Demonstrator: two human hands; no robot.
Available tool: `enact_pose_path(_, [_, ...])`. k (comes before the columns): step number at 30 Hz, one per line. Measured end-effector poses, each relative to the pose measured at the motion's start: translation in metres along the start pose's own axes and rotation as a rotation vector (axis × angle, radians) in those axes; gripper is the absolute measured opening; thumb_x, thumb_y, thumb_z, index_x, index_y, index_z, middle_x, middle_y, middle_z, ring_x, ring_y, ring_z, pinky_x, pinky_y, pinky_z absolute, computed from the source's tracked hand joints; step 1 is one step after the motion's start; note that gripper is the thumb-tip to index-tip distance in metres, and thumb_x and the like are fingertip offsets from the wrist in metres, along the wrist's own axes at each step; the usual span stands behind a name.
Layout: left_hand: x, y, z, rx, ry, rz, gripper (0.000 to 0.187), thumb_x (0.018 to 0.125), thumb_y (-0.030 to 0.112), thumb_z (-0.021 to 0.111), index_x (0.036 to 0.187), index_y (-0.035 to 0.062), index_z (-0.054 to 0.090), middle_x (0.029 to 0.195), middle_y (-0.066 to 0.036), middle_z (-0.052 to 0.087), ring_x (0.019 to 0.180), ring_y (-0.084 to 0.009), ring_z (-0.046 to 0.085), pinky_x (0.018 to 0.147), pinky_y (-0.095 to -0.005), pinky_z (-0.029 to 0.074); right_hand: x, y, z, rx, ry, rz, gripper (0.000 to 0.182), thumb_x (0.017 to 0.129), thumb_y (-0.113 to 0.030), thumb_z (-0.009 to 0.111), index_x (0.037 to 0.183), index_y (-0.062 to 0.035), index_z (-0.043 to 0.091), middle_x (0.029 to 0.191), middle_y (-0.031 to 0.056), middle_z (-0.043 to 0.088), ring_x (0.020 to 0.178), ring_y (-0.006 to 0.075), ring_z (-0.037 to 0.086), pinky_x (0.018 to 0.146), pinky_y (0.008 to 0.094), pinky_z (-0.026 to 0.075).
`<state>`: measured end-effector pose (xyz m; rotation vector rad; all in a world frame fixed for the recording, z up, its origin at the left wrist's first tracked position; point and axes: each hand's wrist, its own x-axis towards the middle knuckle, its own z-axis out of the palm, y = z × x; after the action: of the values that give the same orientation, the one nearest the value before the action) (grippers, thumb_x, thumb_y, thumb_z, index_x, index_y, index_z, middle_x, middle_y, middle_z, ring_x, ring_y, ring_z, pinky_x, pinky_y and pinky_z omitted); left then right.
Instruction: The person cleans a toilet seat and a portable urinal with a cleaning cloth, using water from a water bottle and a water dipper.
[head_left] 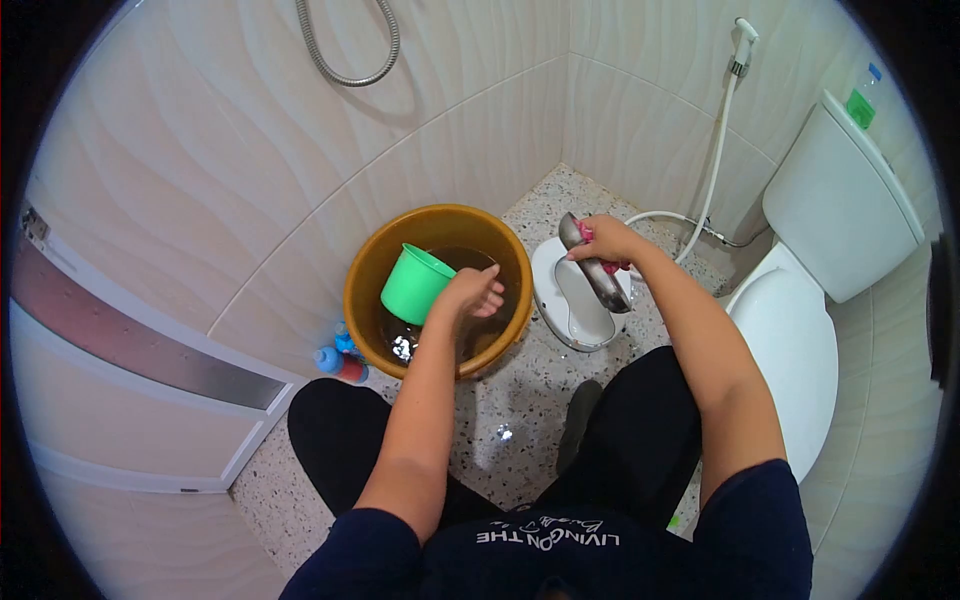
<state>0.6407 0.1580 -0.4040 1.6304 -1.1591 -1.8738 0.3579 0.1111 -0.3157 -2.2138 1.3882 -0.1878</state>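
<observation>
Crouching over a speckled floor (520,420), a person works with both hands in a tiled corner. Left hand (470,295) sits over the brown bucket (370,270), fingers curled loosely downward; whether it grips the green dipper (415,282) beside it cannot be told, as the handle is hidden behind the hand. Dipper lies tilted inside the bucket, above dark water (405,345). Right hand (603,242) is closed around a grey shoe (595,268), held over a white basin (570,300) on the floor just right of the bucket. A pink item shows between the fingers; its kind cannot be made out.

Partly hidden: a blue and red bottle (340,362) behind the bucket's lower left, label unreadable. A dark object (578,420) between the knees is unclear.

Cut off: toilet (800,360) and cistern (845,200) at right edge; a shower hose loop (350,60) at top. A white spray hose (715,150) runs down the wall. A green-labelled bottle (862,100) on the cistern is too small to read.

Shirt print (548,535) reads upside down, "LIVINONTHE"; a script line above it is illegible.
</observation>
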Motion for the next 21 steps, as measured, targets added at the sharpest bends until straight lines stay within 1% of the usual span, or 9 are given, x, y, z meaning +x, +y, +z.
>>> enact_pose_path(2, [-0.001,-0.018,-0.007,0.112,0.006,-0.106,0.064,0.090,0.054,0.043,0.124,0.0005,0.048,0.108,-0.021,0.058,0.081,-0.0288,0.062,0.074,-0.0395,0.053,0.005,0.012,-0.005,-0.008,-0.067,0.147,0.044,0.065,-0.036,0.077,0.086,-0.0011,0.063,0.075,0.0156,0.066,0.073,0.0294,0.064,0.068,0.0371,0.051])
enact_pose_path(5, [-0.006,-0.033,-0.004,0.130,0.071,-0.162,0.063,0.089,0.053,0.047,0.120,-0.0021,0.052,0.105,-0.020,0.060,0.080,-0.0253,0.063,0.068,-0.0363,0.054,0.036,0.070,0.024,-0.111,-0.105,0.056,0.044,0.062,-0.037,0.078,0.091,-0.0063,0.067,0.083,0.0172,0.067,0.079,0.0316,0.065,0.072,0.0378,0.050])
enact_pose_path(6, [0.003,-0.038,-0.007,0.135,0.065,-0.220,0.060,0.088,0.050,0.051,0.125,0.0034,0.049,0.123,-0.023,0.051,0.090,-0.0283,0.061,0.071,-0.0391,0.055,0.044,0.084,0.037,-0.135,-0.127,0.086,0.043,0.062,-0.038,0.076,0.094,-0.0091,0.068,0.091,0.0164,0.067,0.083,0.0317,0.065,0.074,0.0387,0.050])
enact_pose_path(9, [0.015,-0.051,0.000,0.000,0.038,-0.238,0.058,0.088,0.046,0.054,0.134,0.0135,0.042,0.140,-0.026,0.031,0.103,-0.0328,0.056,0.072,-0.0427,0.055,0.051,0.096,0.075,-0.177,-0.028,0.243,0.042,0.064,-0.037,0.073,0.096,-0.0098,0.067,0.096,0.0154,0.066,0.088,0.0306,0.064,0.077,0.0399,0.051])
enact_pose_path(10, [0.027,-0.053,0.000,-0.178,0.057,-0.343,0.055,0.089,0.043,0.055,0.135,0.0190,0.038,0.144,-0.019,0.026,0.112,-0.0355,0.048,0.080,-0.0485,0.051,0.055,0.103,0.088,-0.154,-0.021,0.265,0.041,0.066,-0.035,0.071,0.099,-0.0096,0.065,0.098,0.0151,0.066,0.092,0.0299,0.063,0.080,0.0405,0.050])
enact_pose_path(13, [0.042,-0.059,-0.005,-0.478,0.077,-0.357,0.054,0.089,0.040,0.055,0.136,0.0196,0.035,0.140,-0.014,0.033,0.116,-0.0349,0.043,0.091,-0.0516,0.044,0.069,0.125,0.125,-0.024,0.139,0.356,0.039,0.067,-0.034,0.070,0.095,-0.0069,0.064,0.097,0.0174,0.065,0.091,0.0328,0.062,0.081,0.0405,0.049])
enact_pose_path(14, [0.045,-0.061,-0.001,-0.597,0.170,-0.291,0.053,0.088,0.039,0.057,0.133,0.0191,0.037,0.138,-0.011,0.036,0.119,-0.0343,0.040,0.098,-0.0539,0.034,0.075,0.132,0.137,-0.028,0.141,0.400,0.039,0.068,-0.032,0.069,0.097,-0.0060,0.064,0.100,0.0175,0.064,0.094,0.0321,0.062,0.082,0.0402,0.049])
enact_pose_path(19, [0.081,-0.077,-0.003,-0.614,0.445,-0.218,0.057,0.087,0.040,0.060,0.131,0.0119,0.037,0.139,-0.013,0.034,0.120,-0.0332,0.039,0.099,-0.0552,0.031,0.080,0.139,0.157,-0.006,0.085,0.463,0.038,0.067,-0.027,0.069,0.097,-0.0050,0.063,0.099,0.0181,0.065,0.093,0.0334,0.063,0.081,0.0405,0.050])
enact_pose_path(21, [0.086,-0.082,-0.002,-0.677,0.556,-0.120,0.051,0.087,0.039,0.060,0.123,0.0090,0.042,0.129,-0.013,0.043,0.117,-0.0313,0.041,0.096,-0.0560,0.032,0.084,0.138,0.166,0.003,0.130,0.464,0.036,0.068,-0.025,0.068,0.097,-0.0041,0.063,0.098,0.0188,0.065,0.091,0.0337,0.063,0.080,0.0408,0.051])
